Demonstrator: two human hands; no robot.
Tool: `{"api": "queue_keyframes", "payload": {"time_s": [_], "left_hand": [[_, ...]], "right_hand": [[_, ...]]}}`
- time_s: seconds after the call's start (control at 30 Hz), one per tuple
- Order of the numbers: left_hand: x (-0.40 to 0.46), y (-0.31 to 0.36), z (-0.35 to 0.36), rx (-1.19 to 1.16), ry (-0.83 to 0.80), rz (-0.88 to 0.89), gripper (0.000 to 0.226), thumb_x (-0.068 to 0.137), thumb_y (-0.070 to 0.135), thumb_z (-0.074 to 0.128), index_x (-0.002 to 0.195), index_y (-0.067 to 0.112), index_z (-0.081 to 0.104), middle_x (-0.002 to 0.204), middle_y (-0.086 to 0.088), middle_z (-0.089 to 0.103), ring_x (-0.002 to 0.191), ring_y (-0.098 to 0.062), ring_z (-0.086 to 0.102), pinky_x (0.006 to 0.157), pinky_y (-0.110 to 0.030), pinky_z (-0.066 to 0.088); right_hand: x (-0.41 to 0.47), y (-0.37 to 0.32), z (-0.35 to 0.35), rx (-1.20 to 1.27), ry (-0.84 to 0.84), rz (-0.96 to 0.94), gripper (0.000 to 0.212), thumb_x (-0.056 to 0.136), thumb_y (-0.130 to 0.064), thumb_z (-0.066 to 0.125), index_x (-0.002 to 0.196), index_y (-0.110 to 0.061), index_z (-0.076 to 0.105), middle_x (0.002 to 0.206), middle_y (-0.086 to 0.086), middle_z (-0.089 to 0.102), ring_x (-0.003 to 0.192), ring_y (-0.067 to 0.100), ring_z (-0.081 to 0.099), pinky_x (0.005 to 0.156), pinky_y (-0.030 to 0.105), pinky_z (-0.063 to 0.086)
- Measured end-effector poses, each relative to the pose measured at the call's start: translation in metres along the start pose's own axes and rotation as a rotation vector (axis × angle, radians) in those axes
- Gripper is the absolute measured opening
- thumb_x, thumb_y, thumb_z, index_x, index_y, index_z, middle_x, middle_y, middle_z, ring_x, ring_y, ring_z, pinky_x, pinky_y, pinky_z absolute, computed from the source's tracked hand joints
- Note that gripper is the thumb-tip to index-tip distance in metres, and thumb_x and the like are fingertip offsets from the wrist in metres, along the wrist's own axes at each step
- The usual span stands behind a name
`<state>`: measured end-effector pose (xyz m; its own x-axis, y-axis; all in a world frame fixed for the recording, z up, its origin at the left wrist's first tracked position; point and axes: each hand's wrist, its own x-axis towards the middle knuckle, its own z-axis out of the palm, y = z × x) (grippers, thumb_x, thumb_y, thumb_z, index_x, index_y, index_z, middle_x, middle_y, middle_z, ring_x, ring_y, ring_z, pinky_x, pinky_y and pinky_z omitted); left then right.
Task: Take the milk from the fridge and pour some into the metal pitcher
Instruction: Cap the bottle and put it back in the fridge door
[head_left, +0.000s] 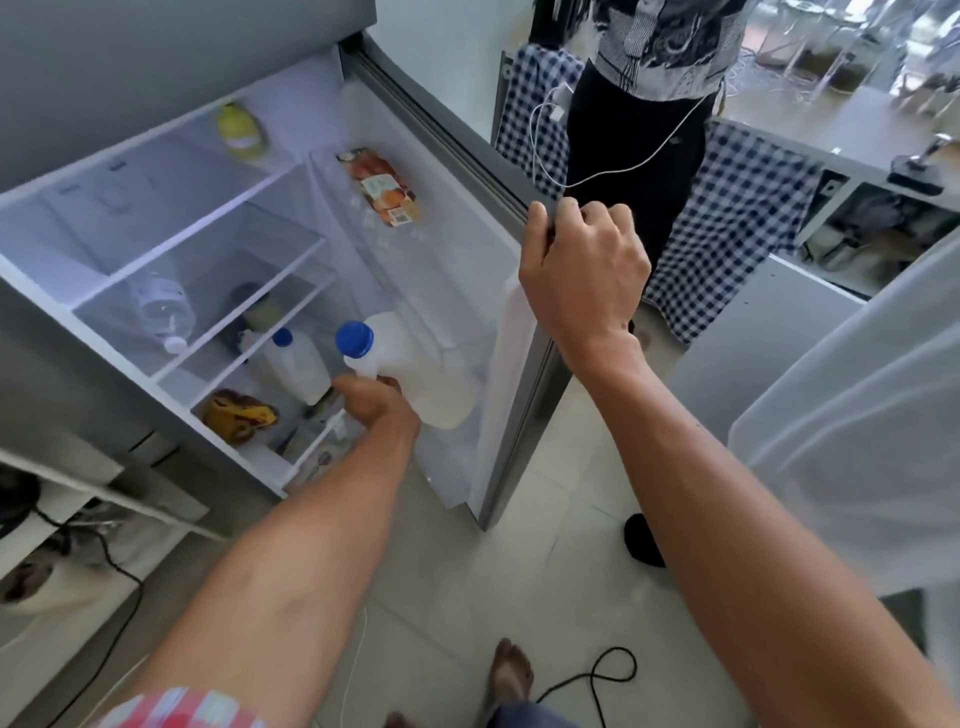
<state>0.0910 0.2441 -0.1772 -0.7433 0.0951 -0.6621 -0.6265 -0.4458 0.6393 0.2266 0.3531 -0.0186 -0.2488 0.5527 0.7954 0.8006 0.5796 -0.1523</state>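
Pale floor tiles (524, 582) lie nearest, with a black cable (605, 670) looped on them and a bare foot (511, 670) at the bottom edge. Above that, both bare forearms reach forward. The left hand (376, 402) is curled round the handle side of the milk jug (415, 374), just below its blue cap (355, 339); the jug is tilted, cap toward the camera, in front of the lower part of the fridge door (498, 322). Its lower half shows white milk. The right hand (584, 260) grips the door's outer edge, fingers wrapped over it and thumb on the inner side.

Beyond the jug, inside the fridge (156, 249), a smaller white bottle (296, 364) with a blue cap stands on the lowest shelf, beside a yellow-brown packet (239, 413). A clear bottle (163, 312) lies on the shelf above. A juice carton (379, 187) sits high in the door.

Farthest back, another person (639, 130) in dark clothes stands by a blue checked cloth (737, 208).
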Motion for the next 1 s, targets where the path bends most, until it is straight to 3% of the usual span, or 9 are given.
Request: {"api": "queue_keyframes", "payload": {"time_s": [0.17,0.4,0.5,0.63,0.73,0.87,0.93,1.0], "left_hand": [[0.005,-0.026,0.005,0.116,-0.024,-0.021,0.038,0.101,0.03,0.038,0.065,0.022,0.046,0.061,0.004,0.048,0.049,-0.012,0.041,0.045,-0.017,0.031],[0.002,-0.043,0.011,0.408,-0.249,-0.001,0.035,0.099,0.023,0.034,0.067,0.021,0.047,0.056,0.003,0.05,0.049,-0.012,0.041,0.047,-0.02,0.034],[0.0,-0.045,0.013,0.581,-0.344,0.012,0.034,0.097,0.026,0.032,0.066,0.019,0.045,0.061,-0.001,0.05,0.055,-0.016,0.044,0.057,-0.027,0.039],[0.002,-0.046,0.012,0.862,-0.443,0.109,0.046,0.099,0.034,0.029,0.062,0.017,0.051,0.065,-0.001,0.06,0.065,-0.023,0.052,0.067,-0.03,0.042],[-0.001,-0.043,0.007,0.927,-0.463,0.152,0.041,0.098,0.027,0.037,0.066,0.015,0.059,0.068,0.0,0.067,0.068,-0.024,0.057,0.069,-0.031,0.045],[-0.007,-0.023,-0.003,1.028,-0.436,0.348,0.03,0.095,0.014,0.046,0.065,0.009,0.047,0.068,-0.006,0.053,0.072,-0.021,0.051,0.057,-0.029,0.035],[-0.01,-0.007,-0.009,1.008,-0.418,0.395,0.026,0.09,0.018,0.047,0.066,0.01,0.048,0.07,-0.008,0.056,0.072,-0.024,0.055,0.057,-0.029,0.041],[-0.014,0.013,-0.014,0.975,-0.396,0.42,0.023,0.091,0.02,0.046,0.077,0.009,0.061,0.083,-0.011,0.067,0.08,-0.03,0.066,0.062,-0.037,0.056]], "right_hand": [[0.002,0.005,0.006,0.009,0.061,-0.015,0.042,0.099,-0.036,0.057,0.068,-0.008,0.066,0.063,0.006,0.062,0.066,0.026,0.059,0.054,0.034,0.039],[0.004,0.011,0.01,0.009,0.067,-0.012,0.043,0.098,-0.037,0.056,0.069,-0.008,0.068,0.064,0.006,0.063,0.068,0.026,0.059,0.054,0.034,0.04],[0.005,0.012,0.008,0.013,0.054,-0.007,0.043,0.099,-0.038,0.055,0.071,-0.008,0.069,0.066,0.006,0.064,0.069,0.027,0.06,0.055,0.035,0.042],[0.005,0.011,0.005,0.025,0.036,-0.013,0.042,0.099,-0.037,0.055,0.071,-0.008,0.068,0.066,0.007,0.064,0.069,0.027,0.06,0.055,0.035,0.042],[0.003,0.009,0.002,0.032,0.003,-0.003,0.042,0.099,-0.037,0.054,0.072,-0.008,0.068,0.066,0.007,0.064,0.069,0.027,0.06,0.055,0.036,0.043],[0.001,0.003,-0.004,0.027,-0.054,0.019,0.043,0.101,-0.037,0.052,0.076,-0.007,0.07,0.069,0.008,0.066,0.072,0.028,0.061,0.057,0.037,0.045],[-0.002,-0.003,-0.01,0.026,-0.093,0.029,0.044,0.102,-0.037,0.049,0.08,-0.006,0.071,0.073,0.009,0.068,0.076,0.029,0.062,0.06,0.038,0.047],[-0.005,-0.012,-0.016,0.02,-0.132,0.034,0.045,0.103,-0.037,0.046,0.084,-0.005,0.072,0.079,0.011,0.07,0.08,0.031,0.063,0.063,0.039,0.047]]}}
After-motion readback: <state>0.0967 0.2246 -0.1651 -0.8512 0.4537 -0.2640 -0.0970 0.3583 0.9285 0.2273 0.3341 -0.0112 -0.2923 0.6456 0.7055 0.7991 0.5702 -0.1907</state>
